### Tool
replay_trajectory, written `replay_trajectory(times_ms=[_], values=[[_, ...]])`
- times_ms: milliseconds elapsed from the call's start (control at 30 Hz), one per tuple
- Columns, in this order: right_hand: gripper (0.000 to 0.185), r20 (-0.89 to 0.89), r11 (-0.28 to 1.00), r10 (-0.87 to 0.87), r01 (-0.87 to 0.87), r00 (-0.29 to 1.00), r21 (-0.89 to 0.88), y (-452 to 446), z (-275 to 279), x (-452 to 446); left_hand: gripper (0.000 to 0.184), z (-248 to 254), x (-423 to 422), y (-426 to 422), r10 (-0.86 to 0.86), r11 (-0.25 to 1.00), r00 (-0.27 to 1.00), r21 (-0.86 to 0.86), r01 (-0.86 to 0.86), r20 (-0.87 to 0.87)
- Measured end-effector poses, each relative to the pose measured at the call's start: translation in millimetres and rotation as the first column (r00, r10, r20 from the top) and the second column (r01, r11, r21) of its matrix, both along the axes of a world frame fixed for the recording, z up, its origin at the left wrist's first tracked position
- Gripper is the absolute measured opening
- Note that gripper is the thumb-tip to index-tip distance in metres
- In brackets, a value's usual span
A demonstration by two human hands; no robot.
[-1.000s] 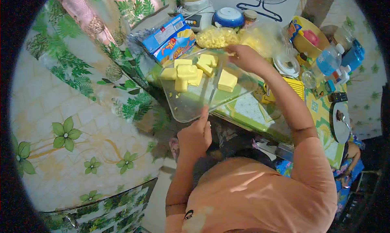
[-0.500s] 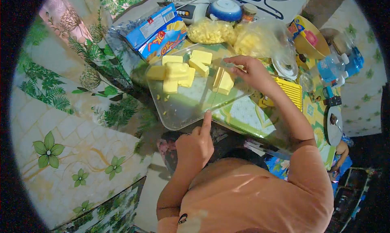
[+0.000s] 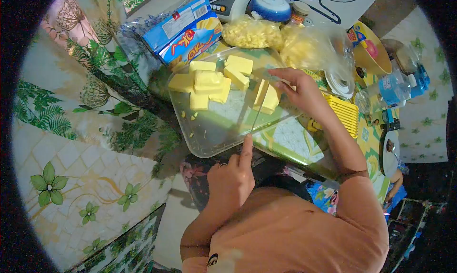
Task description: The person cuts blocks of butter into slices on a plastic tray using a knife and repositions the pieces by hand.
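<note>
My left hand (image 3: 232, 177) is closed with its index finger stretched along a thin, straight edge that looks like a knife blade (image 3: 257, 118) seen from above. The handle is hidden in my fist. The blade crosses a pale yellow, butter-like block (image 3: 270, 99), which shows a split along its length. My right hand (image 3: 296, 86) pinches at the far end of the blade, just above the block. Both lie over a clear plastic tray (image 3: 202, 151). More yellow blocks (image 3: 208, 82) are piled on the tray's left side, with small crumbs (image 3: 194, 116) below them.
Behind the tray stand a blue biscuit box (image 3: 188, 32), bags of yellow pieces (image 3: 252, 32), and a blue bowl (image 3: 270, 8). To the right are a yellow rack (image 3: 343, 113), a yellow basin (image 3: 373, 49) and water bottles (image 3: 394, 89). Another person's arm (image 3: 394, 185) shows at the lower right.
The view has shifted slightly. Both hands keep their places around the yellow block, and the gap along it looks a little wider.
</note>
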State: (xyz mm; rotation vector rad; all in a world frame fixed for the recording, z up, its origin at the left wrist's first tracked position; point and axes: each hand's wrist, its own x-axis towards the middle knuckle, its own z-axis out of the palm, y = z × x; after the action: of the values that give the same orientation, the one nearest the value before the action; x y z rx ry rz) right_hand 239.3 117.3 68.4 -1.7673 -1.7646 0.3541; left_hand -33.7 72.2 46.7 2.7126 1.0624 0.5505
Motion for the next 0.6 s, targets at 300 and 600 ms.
replay_trajectory(times_ms=[300,600], values=[[0.032,0.059,0.999,0.001,-0.004,0.998,0.050,-0.9,-0.9,-1.3,0.074,3.8,2.0,-1.1,0.018,0.999,0.999,0.051,-0.016,-0.051],[0.032,0.062,0.998,0.002,-0.006,0.998,0.059,0.5,-2.1,-1.6,0.074,4.0,1.9,1.2,0.017,0.999,0.999,0.045,-0.015,-0.046]])
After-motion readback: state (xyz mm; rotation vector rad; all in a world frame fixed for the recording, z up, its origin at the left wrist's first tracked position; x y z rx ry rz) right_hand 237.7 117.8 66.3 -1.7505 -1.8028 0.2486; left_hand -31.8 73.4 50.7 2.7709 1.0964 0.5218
